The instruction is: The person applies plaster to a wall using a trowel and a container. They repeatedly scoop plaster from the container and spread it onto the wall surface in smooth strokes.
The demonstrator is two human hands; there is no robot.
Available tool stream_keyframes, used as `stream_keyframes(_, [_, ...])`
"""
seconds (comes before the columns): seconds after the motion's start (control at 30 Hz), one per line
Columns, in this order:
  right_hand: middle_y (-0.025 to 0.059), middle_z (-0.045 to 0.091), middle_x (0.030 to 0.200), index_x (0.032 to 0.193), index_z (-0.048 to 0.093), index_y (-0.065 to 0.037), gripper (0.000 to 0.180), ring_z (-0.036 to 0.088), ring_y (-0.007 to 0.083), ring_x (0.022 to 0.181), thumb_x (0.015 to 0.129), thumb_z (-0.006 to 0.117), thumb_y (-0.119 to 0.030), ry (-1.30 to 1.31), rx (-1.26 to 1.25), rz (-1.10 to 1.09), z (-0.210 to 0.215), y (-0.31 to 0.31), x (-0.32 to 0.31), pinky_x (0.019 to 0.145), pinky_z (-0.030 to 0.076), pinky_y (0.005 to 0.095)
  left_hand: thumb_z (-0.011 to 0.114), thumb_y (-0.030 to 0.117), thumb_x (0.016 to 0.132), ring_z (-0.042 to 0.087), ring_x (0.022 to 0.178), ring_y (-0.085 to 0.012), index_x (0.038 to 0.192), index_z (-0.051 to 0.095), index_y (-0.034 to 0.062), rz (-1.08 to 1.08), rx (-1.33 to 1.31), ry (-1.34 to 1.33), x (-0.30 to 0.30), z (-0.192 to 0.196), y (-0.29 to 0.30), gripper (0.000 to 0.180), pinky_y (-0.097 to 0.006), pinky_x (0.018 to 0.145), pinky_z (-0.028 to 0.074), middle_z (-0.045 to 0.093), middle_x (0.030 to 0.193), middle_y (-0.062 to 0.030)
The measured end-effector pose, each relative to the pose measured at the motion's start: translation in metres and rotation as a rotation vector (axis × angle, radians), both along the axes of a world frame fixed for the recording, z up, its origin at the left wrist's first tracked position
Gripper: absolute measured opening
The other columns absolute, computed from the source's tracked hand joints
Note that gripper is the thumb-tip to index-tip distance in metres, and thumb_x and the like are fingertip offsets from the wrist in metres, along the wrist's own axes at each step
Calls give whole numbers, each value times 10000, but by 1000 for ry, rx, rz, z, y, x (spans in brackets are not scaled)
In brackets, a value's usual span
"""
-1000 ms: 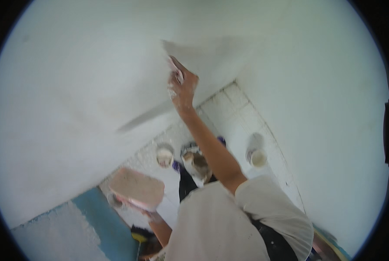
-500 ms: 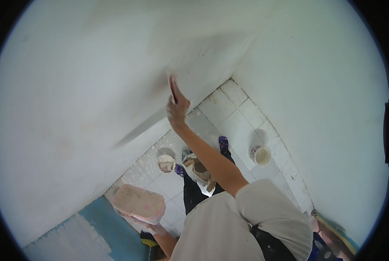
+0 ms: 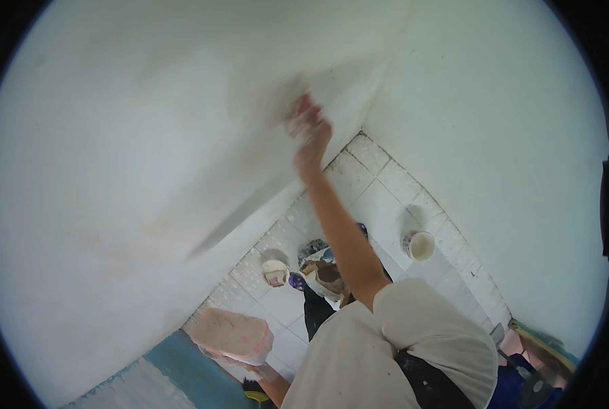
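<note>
My right hand (image 3: 313, 140) reaches up to the white wall (image 3: 148, 136) in front of me. It is closed round a reddish flat hand tool (image 3: 306, 108), smeared by motion, so its exact kind does not show. The tool is at or very near the wall, in a darker, damp-looking patch. Low on the left, my left hand (image 3: 253, 370) holds up a pink rectangular tub (image 3: 253, 346) from beneath; whitish smears cover the hand. A pale pinkish, dusty surface shows on the tub's top. Most of the left fingers are hidden under it.
On the tiled floor (image 3: 289, 300) stand a white bucket (image 3: 275, 273) and another round bucket (image 3: 420, 246). An open paper sack (image 3: 328, 276) is by my feet. A second wall (image 3: 495, 136) meets the first at a corner. Blue paint (image 3: 195, 368) shows at lower left.
My right hand and the tool have moved up and to the right along the wall, towards the corner. The view has shifted a little; my left hand still holds the tub.
</note>
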State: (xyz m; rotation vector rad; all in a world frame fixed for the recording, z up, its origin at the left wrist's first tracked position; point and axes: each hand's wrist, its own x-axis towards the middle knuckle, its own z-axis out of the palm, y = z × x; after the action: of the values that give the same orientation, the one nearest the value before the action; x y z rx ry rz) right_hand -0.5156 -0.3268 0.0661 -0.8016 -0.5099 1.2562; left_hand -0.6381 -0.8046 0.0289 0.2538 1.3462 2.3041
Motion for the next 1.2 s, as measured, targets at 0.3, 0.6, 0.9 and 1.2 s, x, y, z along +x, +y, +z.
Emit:
stream_keyframes(0.3, [65,605,844,1053,594,-103,231,608,174,736,936,519,-288,468,-32,229,-47,-6,40,686,566,405,371,544,938,471,1232,-288,1395,386,134,31,-55,-32,37,13,35,614,-479,1015,395,450,1380,-88])
stream_keyframes(0.6, [58,610,862,946,598,-41,118,619,207,734,845,543,-68,234,-147,91,38,104,106,588,520,383,381,544,935,473,1227,-289,1394,387,138,36,-6,-58,18,44,4,612,-479,1011,398,453,1376,-87])
stream_keyframes(0.9, [-17,544,597,1208,631,-76,378,403,44,482,852,521,-10,-584,157,184,66,-79,-7,451,367,209,392,543,933,476,1222,-290,1394,387,141,64,-25,-41,4,64,-22,611,-480,1007,402,456,1372,-85])
stream_keyframes(1.2, [96,611,1252,1380,448,-70,531,510,77,650,856,445,15,-856,33,-309,-36,46,9,641,396,178,402,542,930,478,1217,-291,1393,388,145,20,-67,-77,54,31,42,610,-480,1004,405,458,1368,-84])
